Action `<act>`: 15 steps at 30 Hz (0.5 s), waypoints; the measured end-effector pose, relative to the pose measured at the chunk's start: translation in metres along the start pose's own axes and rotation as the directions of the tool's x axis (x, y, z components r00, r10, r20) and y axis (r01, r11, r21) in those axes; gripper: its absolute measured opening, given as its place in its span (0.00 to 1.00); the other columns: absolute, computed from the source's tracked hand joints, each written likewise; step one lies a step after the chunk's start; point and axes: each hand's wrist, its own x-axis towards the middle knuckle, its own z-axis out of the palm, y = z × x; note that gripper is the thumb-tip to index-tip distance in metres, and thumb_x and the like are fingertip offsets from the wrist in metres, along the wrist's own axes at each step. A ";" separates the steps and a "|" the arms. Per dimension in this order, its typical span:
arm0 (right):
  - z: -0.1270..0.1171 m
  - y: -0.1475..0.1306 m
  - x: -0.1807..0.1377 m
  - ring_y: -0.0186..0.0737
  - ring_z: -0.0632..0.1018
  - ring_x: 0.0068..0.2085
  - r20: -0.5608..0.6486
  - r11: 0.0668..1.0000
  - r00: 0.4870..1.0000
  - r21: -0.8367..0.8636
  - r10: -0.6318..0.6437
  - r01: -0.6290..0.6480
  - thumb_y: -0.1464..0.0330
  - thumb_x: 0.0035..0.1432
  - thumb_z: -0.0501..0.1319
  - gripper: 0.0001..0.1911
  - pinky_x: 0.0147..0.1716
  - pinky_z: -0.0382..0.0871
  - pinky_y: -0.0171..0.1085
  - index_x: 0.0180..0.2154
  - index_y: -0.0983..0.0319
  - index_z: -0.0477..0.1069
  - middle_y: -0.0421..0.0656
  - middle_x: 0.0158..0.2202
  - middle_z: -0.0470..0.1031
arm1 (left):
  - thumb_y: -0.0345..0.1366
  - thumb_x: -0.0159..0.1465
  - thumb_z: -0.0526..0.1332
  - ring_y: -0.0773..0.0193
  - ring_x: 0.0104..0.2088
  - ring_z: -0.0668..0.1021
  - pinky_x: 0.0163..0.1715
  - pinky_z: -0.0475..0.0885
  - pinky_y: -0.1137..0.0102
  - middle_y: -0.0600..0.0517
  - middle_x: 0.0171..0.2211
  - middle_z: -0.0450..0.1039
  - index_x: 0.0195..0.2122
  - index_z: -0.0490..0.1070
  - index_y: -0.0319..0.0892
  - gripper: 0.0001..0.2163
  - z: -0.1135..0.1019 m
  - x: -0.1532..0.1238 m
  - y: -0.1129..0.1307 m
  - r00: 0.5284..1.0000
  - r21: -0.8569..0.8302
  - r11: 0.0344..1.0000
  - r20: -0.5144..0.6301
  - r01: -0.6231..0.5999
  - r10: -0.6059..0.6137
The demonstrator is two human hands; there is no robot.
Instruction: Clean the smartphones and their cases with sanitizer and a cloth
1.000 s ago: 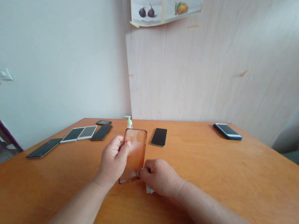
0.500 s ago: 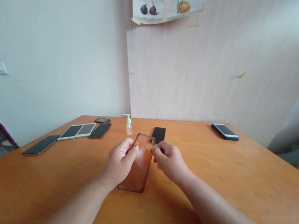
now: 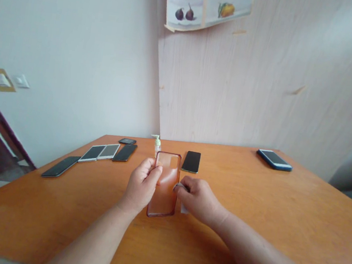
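- My left hand [image 3: 141, 185] pinches the empty case [image 3: 163, 199]
- My right hand [image 3: 201, 199] pinches perhaps a tissue [image 3: 184, 209] at its right edge
- I judge the wiping begun, unfinished

Reddish translucent phone case [image 3: 165, 194], held upright

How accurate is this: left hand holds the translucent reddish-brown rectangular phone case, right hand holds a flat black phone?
Wrong on the right hand: the head view shows it holding a thin white sheet. The left hand does hold the translucent reddish-brown rectangular phone case.
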 end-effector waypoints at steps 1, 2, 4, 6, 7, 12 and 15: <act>-0.003 -0.001 0.001 0.31 0.68 0.23 -0.043 0.999 0.999 0.048 0.014 -0.012 0.61 0.58 0.56 0.14 0.21 0.55 0.31 0.24 0.61 0.65 0.38 0.20 0.69 | 0.43 0.65 0.57 0.68 0.25 0.68 0.26 0.62 0.75 0.58 0.24 0.65 0.34 0.66 0.43 0.09 0.001 -0.001 0.000 0.999 -0.005 1.000 0.041 0.002 -0.001; -0.006 -0.001 0.002 0.31 0.68 0.22 -0.074 0.994 0.996 0.105 0.043 -0.035 0.60 0.59 0.55 0.15 0.21 0.55 0.31 0.24 0.60 0.64 0.38 0.20 0.68 | 0.42 0.65 0.57 0.68 0.25 0.68 0.26 0.62 0.75 0.58 0.24 0.65 0.33 0.66 0.43 0.09 0.003 -0.002 0.000 0.997 -0.012 1.000 0.079 0.003 -0.002; -0.010 -0.003 0.002 0.31 0.68 0.20 -0.081 0.970 0.990 0.224 0.116 -0.095 0.58 0.61 0.54 0.16 0.19 0.55 0.31 0.26 0.60 0.64 0.37 0.19 0.68 | 0.42 0.65 0.57 0.68 0.25 0.68 0.26 0.62 0.75 0.58 0.23 0.65 0.33 0.66 0.43 0.09 0.005 -0.003 0.001 0.992 -0.030 1.000 0.123 0.002 0.002; -0.009 -0.004 0.002 0.31 0.68 0.19 -0.046 0.950 0.988 0.285 0.148 -0.129 0.57 0.61 0.54 0.15 0.19 0.56 0.31 0.26 0.60 0.63 0.37 0.19 0.68 | 0.42 0.65 0.57 0.68 0.25 0.68 0.27 0.63 0.75 0.58 0.24 0.65 0.33 0.66 0.43 0.09 0.005 -0.004 0.001 0.994 -0.030 0.999 0.110 -0.011 0.014; -0.007 -0.005 0.001 0.31 0.69 0.19 -0.019 0.951 0.990 0.282 0.138 -0.127 0.58 0.60 0.54 0.15 0.18 0.56 0.31 0.26 0.60 0.63 0.37 0.19 0.68 | 0.42 0.65 0.57 0.68 0.25 0.68 0.27 0.63 0.74 0.58 0.24 0.66 0.33 0.66 0.43 0.09 0.005 -0.004 0.001 0.996 -0.023 1.000 0.082 -0.018 0.020; 0.010 0.000 -0.003 0.32 0.70 0.21 0.134 0.994 0.991 0.097 0.029 -0.042 0.65 0.56 0.56 0.11 0.19 0.54 0.30 0.23 0.60 0.63 0.38 0.19 0.68 | 0.42 0.65 0.57 0.68 0.26 0.69 0.28 0.63 0.74 0.58 0.25 0.66 0.33 0.66 0.43 0.08 0.000 0.000 -0.002 0.992 0.014 1.000 -0.122 -0.025 0.026; 0.016 0.003 -0.005 0.32 0.70 0.21 0.213 0.995 0.976 0.083 0.041 -0.060 0.67 0.56 0.56 0.10 0.18 0.54 0.29 0.23 0.60 0.63 0.38 0.20 0.69 | 0.43 0.65 0.57 0.67 0.27 0.70 0.30 0.65 0.73 0.57 0.27 0.68 0.35 0.68 0.44 0.08 -0.003 0.002 -0.005 0.978 0.016 1.000 -0.207 -0.025 0.028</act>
